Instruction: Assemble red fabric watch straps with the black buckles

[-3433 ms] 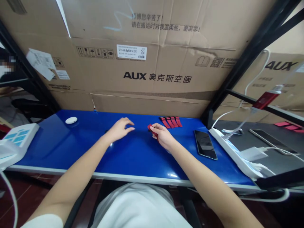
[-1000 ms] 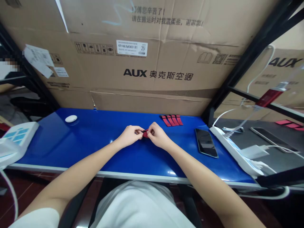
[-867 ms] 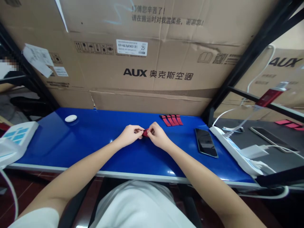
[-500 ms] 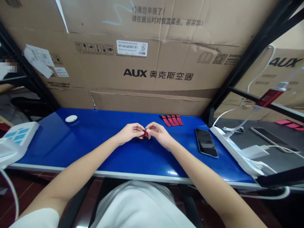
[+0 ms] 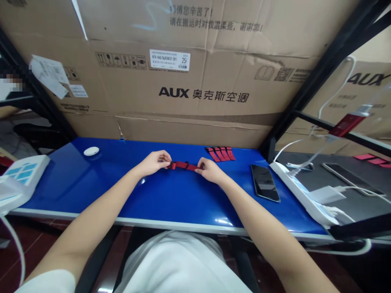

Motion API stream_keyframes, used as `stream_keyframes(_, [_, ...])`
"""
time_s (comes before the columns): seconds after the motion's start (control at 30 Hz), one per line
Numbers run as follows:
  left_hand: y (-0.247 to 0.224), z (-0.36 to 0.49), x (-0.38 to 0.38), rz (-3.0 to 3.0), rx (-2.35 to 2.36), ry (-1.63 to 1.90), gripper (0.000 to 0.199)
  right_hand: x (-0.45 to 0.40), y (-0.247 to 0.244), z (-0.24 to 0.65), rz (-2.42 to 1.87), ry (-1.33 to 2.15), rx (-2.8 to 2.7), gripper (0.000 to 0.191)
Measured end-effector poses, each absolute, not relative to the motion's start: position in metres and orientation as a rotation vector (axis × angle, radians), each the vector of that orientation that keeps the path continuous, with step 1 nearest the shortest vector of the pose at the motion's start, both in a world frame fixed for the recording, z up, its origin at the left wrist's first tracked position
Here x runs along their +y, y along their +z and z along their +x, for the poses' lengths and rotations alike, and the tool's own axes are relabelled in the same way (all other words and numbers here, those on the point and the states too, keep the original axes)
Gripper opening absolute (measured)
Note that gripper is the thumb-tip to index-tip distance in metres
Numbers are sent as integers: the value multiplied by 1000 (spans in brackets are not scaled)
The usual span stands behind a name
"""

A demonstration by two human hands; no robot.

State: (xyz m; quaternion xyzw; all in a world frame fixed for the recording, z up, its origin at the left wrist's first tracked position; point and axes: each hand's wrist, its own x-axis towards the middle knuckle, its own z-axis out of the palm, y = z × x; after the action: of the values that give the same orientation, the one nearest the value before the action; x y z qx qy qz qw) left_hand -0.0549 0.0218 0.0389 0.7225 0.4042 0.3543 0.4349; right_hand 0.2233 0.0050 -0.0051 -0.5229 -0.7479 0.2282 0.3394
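A red strap (image 5: 185, 165) with black parts is stretched between my two hands over the middle of the blue table (image 5: 171, 199). My left hand (image 5: 156, 161) pinches its left end, where a dark piece shows by the fingertips. The right end is pinched in my right hand (image 5: 208, 169). A small black piece stands up near the strap's middle. Behind my right hand, several red straps with black bands (image 5: 220, 154) lie side by side near the cardboard.
A black phone (image 5: 265, 183) lies right of my right arm, beside a white power strip (image 5: 305, 197). A white oval object (image 5: 91, 151) is at the back left. Another white socket block (image 5: 26, 179) sits at the left edge. Large cardboard (image 5: 195, 110) stands behind the table.
My hands have moved apart, the left one going further left and the right one slightly right. The red strap, bunched between the fingers before, is now drawn out lengthwise.
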Motion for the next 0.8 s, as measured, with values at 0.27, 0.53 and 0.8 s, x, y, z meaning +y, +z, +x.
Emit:
stream_keyframes(0.27, [30, -53, 25, 1874, 1281, 955, 17, -3, 12, 214, -1093, 1048, -1542, 19])
stream_keyframes(0.53, [37, -13, -8, 1441, 753, 957, 41, -27, 26, 199, -758, 1515, -1411, 41])
stream_keyframes(0.8, [33, -5, -14, 1387, 747, 1007, 48, -18, 19, 201, -929, 814, -1814, 25])
